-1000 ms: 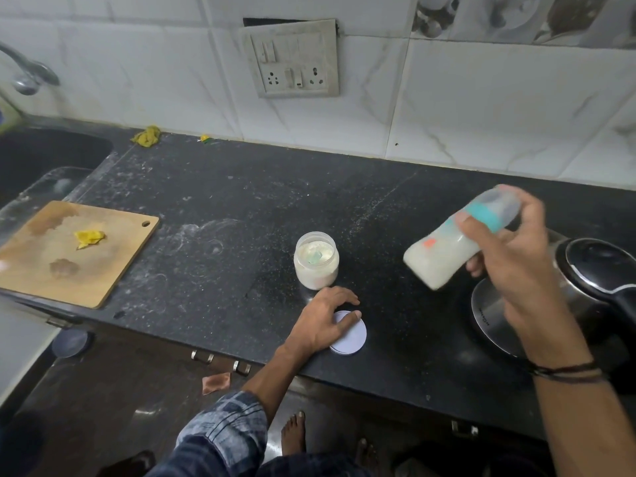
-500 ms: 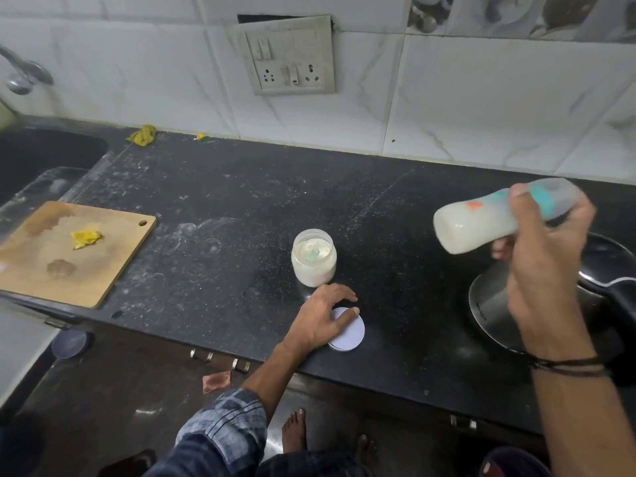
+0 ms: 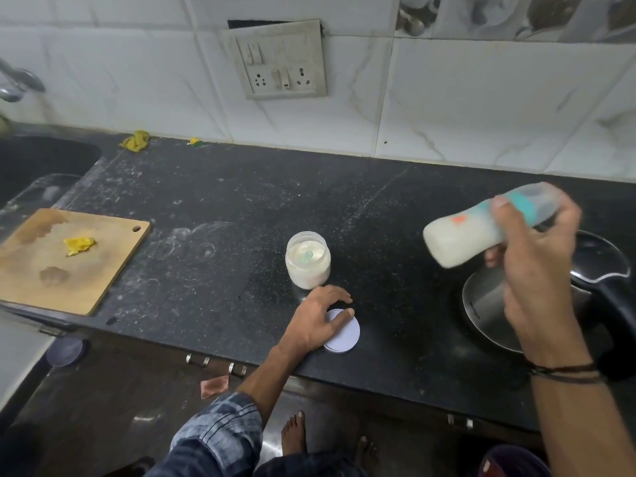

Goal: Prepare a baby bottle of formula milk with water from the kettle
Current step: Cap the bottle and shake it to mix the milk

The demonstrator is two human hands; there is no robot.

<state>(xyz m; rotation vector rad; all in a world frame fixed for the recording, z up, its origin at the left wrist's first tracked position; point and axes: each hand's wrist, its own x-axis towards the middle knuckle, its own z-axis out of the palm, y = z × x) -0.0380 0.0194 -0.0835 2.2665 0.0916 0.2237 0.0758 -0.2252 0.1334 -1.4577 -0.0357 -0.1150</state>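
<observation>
My right hand (image 3: pixel 537 266) grips a baby bottle (image 3: pixel 461 237) full of white milk, held nearly sideways in the air with its teal collar and clear cap toward my fingers and its base pointing left. Below it stands the steel kettle (image 3: pixel 492 304) with a black lid and handle. An open jar of white formula powder (image 3: pixel 308 261) with a pale scoop inside sits mid-counter. My left hand (image 3: pixel 316 320) rests with fingers spread on the counter, its fingertips on the jar's white lid (image 3: pixel 346 335) lying flat near the front edge.
The black stone counter (image 3: pixel 223 208) is dusted with powder. A wooden cutting board (image 3: pixel 65 259) with a yellow scrap lies at the left, beside a dark sink (image 3: pixel 31 163) and tap (image 3: pixel 17 84). A socket panel (image 3: pixel 278 58) hangs on the tiled wall.
The bottle swung up and rightward from a steep tilt to near horizontal, then dipped slightly, blurred in my right hand. My left hand stayed on the lid.
</observation>
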